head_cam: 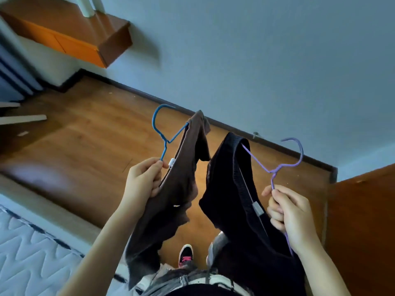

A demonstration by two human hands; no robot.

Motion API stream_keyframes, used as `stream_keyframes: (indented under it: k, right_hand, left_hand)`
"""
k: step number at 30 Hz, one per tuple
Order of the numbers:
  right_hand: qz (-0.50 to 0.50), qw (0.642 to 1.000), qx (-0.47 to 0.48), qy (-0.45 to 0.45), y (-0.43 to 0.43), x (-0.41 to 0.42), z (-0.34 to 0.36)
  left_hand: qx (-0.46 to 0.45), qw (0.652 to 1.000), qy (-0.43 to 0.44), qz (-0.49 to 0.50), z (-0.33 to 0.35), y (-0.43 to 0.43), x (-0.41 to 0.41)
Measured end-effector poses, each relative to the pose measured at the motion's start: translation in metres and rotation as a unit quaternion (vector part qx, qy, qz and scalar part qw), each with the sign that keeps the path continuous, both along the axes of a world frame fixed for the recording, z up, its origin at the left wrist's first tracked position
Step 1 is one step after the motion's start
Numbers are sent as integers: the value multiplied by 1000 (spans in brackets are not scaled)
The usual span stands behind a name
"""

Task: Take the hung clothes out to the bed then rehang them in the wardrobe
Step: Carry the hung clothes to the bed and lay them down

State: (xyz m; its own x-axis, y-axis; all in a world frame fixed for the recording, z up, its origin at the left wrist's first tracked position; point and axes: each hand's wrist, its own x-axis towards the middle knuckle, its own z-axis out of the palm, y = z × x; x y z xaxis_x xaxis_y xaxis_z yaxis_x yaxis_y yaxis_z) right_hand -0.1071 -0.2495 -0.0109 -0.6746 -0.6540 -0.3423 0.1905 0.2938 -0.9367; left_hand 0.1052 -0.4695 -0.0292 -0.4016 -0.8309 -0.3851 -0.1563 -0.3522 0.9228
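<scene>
My left hand (143, 178) grips the neck of a blue hanger (161, 129) that carries a brown garment (171, 189), which droops toward my legs. My right hand (288, 214) is closed on the neck of a purple hanger (286, 163) holding a black garment (233, 199). Both hangers are held in the air in front of me, hooks pointing up and away. The bed's white quilted mattress (27, 253) lies at the lower left. A brown wooden panel (363, 221), maybe the wardrobe, stands at the right edge.
Wooden floor (96, 135) stretches ahead to a pale wall (256, 60) with a dark skirting board. An orange and brown wall-mounted shelf (70, 37) hangs at the upper left. My shoe (186, 255) shows between the garments.
</scene>
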Motion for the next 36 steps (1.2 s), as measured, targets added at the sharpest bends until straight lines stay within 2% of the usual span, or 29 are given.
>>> stream_keyframes:
  k: [5, 8, 12, 16, 21, 24, 30, 36]
  right_hand:
    - [108, 994, 14, 16, -98, -95, -20]
    - [204, 979, 20, 17, -168, -132, -29]
    - [308, 951, 31, 0, -256, -156, -31]
    - [390, 920, 34, 4, -351, -166, -42]
    - [451, 890, 52, 40, -477, -159, -77]
    - [460, 884, 65, 47, -556, -146, -94]
    - [470, 878, 69, 64, -711, -104, -89]
    - [510, 856, 54, 59, -852, -20, -76]
  left_hand:
    - [5, 993, -27, 116, -17, -40, -47]
    - [-10, 979, -85, 184, -20, -56, -69]
    - [-36, 952, -163, 257, -25, -63, -81]
    - [-4, 921, -172, 350, -38, -74, -77]
    - [30, 874, -204, 440, -73, -123, -61]
    - [58, 854, -180, 484, -90, -174, -40]
    - [57, 828, -184, 527, -91, -303, 33]
    - [34, 808, -179, 561, -78, -434, 108]
